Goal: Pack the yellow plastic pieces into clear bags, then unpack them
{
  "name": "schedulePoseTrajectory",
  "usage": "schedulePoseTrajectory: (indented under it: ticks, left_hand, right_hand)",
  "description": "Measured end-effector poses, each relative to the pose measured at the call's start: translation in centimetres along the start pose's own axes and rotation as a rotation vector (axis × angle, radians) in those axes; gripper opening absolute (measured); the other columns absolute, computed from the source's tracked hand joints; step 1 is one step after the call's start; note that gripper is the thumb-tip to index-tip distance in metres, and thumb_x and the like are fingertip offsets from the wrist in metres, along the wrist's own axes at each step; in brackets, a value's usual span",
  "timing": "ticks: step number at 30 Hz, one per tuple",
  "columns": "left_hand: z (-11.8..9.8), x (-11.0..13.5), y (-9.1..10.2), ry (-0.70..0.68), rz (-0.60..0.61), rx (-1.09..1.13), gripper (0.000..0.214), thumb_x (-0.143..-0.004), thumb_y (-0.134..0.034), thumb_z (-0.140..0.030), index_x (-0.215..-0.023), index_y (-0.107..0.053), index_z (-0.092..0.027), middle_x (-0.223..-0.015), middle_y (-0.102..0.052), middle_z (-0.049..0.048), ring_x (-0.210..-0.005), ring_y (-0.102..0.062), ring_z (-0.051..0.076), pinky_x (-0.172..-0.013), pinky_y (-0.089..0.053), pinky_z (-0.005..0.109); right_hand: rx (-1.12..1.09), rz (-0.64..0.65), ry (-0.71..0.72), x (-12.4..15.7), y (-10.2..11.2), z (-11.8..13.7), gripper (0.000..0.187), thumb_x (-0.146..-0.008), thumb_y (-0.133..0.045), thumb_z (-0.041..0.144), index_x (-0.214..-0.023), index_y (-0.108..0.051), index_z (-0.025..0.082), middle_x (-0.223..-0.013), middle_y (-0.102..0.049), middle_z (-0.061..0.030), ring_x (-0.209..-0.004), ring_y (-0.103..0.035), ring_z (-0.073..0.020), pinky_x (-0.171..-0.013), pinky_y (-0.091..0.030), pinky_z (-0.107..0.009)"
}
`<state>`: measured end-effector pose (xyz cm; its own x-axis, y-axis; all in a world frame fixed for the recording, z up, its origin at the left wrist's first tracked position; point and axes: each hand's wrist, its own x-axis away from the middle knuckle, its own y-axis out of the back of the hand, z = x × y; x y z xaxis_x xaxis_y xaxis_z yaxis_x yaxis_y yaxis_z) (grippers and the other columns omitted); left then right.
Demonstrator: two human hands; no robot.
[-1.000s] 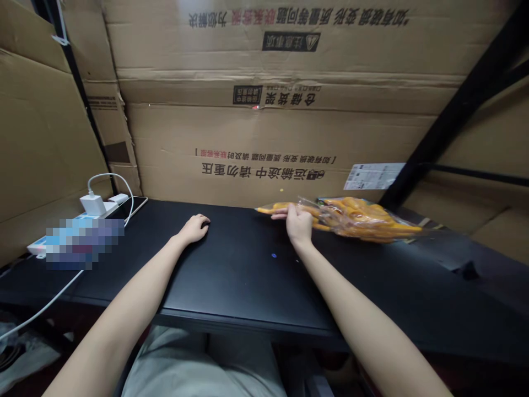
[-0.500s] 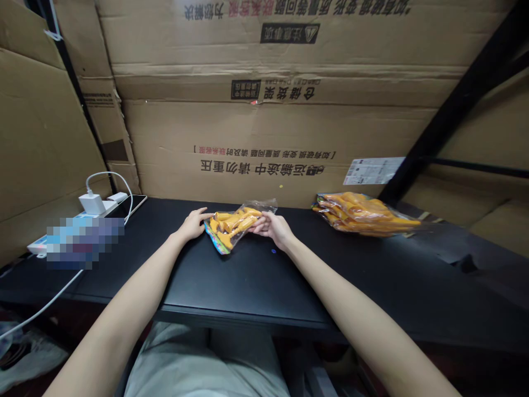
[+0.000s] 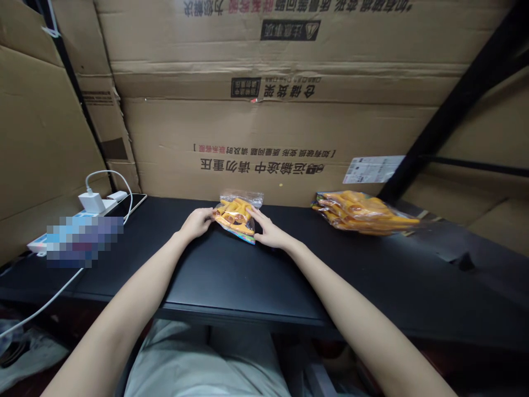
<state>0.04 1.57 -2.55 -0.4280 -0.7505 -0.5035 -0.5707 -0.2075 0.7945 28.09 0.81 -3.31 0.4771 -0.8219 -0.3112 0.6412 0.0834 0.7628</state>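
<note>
the small clear bag of orange toys (image 3: 237, 214) sits at the back of the black table (image 3: 231, 275), pinched on one side by the left hand (image 3: 197, 222) and on the other by the right hand (image 3: 268, 230), with a pile of more orange bags (image 3: 363, 212) well off to the right.

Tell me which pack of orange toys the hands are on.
The single pack between them: left hand and right hand touch its two sides. The other packs lie piled apart to the right, untouched.
</note>
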Motion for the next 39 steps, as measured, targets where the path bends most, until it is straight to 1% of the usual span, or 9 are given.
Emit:
schedulePoseTrajectory:
  ticks: [7, 10, 13, 16, 20, 23, 26, 31, 39]
  left_hand:
    - [-1.9, 0.3, 1.1, 0.206, -0.086, -0.126, 0.017, -0.086, -0.047, -0.025, -0.082, -0.064, -0.022, -0.076, -0.069, 0.0055, -0.070, -0.065, 0.020, -0.065, -0.043, 0.026]
    - [-2.2, 0.2, 1.1, 0.212, -0.119, -0.115, 0.017, -0.086, -0.047, -0.025, -0.084, -0.064, -0.022, -0.076, -0.070, 0.0045, -0.069, -0.064, 0.018, -0.065, -0.042, 0.026]
    - [-2.1, 0.1, 1.0, 0.197, -0.170, -0.039, 0.018, -0.086, -0.048, -0.026, -0.087, -0.065, -0.022, -0.081, -0.070, 0.0041, -0.070, -0.063, 0.017, -0.067, -0.044, 0.025]
    - [-1.6, -0.2, 0.9, 0.138, -0.234, 0.050, 0.018, -0.086, -0.051, -0.028, -0.090, -0.067, -0.021, -0.089, -0.069, 0.0049, -0.082, -0.062, 0.016, -0.077, -0.045, 0.026]
    - [-0.7, -0.2, 0.6, 0.107, -0.194, 0.082, 0.031, -0.075, -0.066, -0.038, -0.101, -0.069, -0.021, -0.096, -0.064, 0.0042, -0.082, -0.060, 0.015, -0.075, -0.046, 0.025]
    - [-0.4, 0.0, 0.2, 0.223, -0.069, 0.128, 0.033, -0.073, -0.067, -0.045, -0.093, -0.072, -0.019, -0.072, -0.063, 0.0001, -0.061, -0.056, 0.012, -0.061, -0.043, 0.023]
    - [-0.9, -0.5, -0.4, 0.381, -0.042, 0.369, 0.039, -0.080, -0.057, -0.050, -0.074, -0.071, -0.015, -0.051, -0.057, -0.0011, -0.044, -0.048, 0.009, -0.050, -0.039, 0.021]
    - [-2.5, -3.0, -0.5, 0.532, -0.200, 0.847, 0.026, -0.078, -0.066, -0.037, -0.082, -0.065, -0.011, -0.073, -0.070, 0.0064, -0.056, -0.062, 0.010, -0.052, -0.044, 0.019]
    - [-4.0, -6.2, 1.8, 0.608, -0.255, 0.902, 0.010, -0.078, -0.066, -0.021, -0.079, -0.060, -0.012, -0.081, -0.070, 0.0055, -0.071, -0.067, 0.014, -0.056, -0.049, 0.020]
  right_hand:
    - [0.128, 0.075, 0.084, 0.6, 1.1, 2.1, 0.072, -0.076, -0.066, 0.041, -0.141, -0.036, 0.038, -0.155, -0.020, -0.0068, -0.142, -0.013, -0.0369, -0.103, -0.010, -0.072]
    - [0.147, -0.020, 0.151, 0.4, 1.1, 2.9, 0.050, -0.082, -0.060, 0.043, -0.131, -0.052, 0.037, -0.149, -0.035, -0.0057, -0.139, -0.026, -0.0329, -0.106, -0.012, -0.069]
    - [0.159, -0.162, 0.198, 0.2, 1.0, 3.4, 0.028, -0.088, -0.051, 0.035, -0.109, -0.069, 0.032, -0.130, -0.058, -0.0058, -0.126, -0.048, -0.0267, -0.108, -0.026, -0.058]
    - [0.133, -0.328, 0.126, 0.2, 0.9, 3.7, 0.026, -0.087, -0.049, 0.034, -0.096, -0.073, 0.031, -0.114, -0.068, -0.0050, -0.109, -0.059, -0.0255, -0.098, -0.042, -0.049]
    - [0.063, -0.460, 0.028, 0.2, 0.7, 4.0, 0.024, -0.085, -0.051, 0.037, -0.090, -0.073, 0.029, -0.105, -0.071, -0.0040, -0.101, -0.063, -0.0245, -0.093, -0.049, -0.042]
    - [-0.128, -0.492, -0.042, -0.1, 0.3, 4.0, 0.026, -0.082, -0.054, 0.042, -0.085, -0.073, 0.024, -0.097, -0.072, -0.0061, -0.076, -0.068, -0.0220, -0.077, -0.056, -0.039]
    - [-0.471, -0.470, -0.188, -0.9, 0.0, 4.1, 0.030, -0.077, -0.062, 0.045, -0.085, -0.070, 0.018, -0.068, -0.070, -0.0045, -0.048, -0.063, -0.0173, -0.056, -0.056, -0.034]
    - [-0.887, -0.552, -0.297, -2.6, 0.3, 4.6, 0.014, -0.076, -0.068, 0.031, -0.077, -0.064, 0.017, -0.068, -0.070, -0.0033, -0.068, -0.070, -0.0172, -0.073, -0.058, -0.032]
    - [-0.449, -0.652, -0.172, -4.8, 2.4, 4.8, 0.026, -0.075, -0.061, 0.042, -0.067, -0.065, 0.016, -0.069, -0.070, -0.0052, -0.076, -0.067, -0.0217, -0.078, -0.052, -0.036]
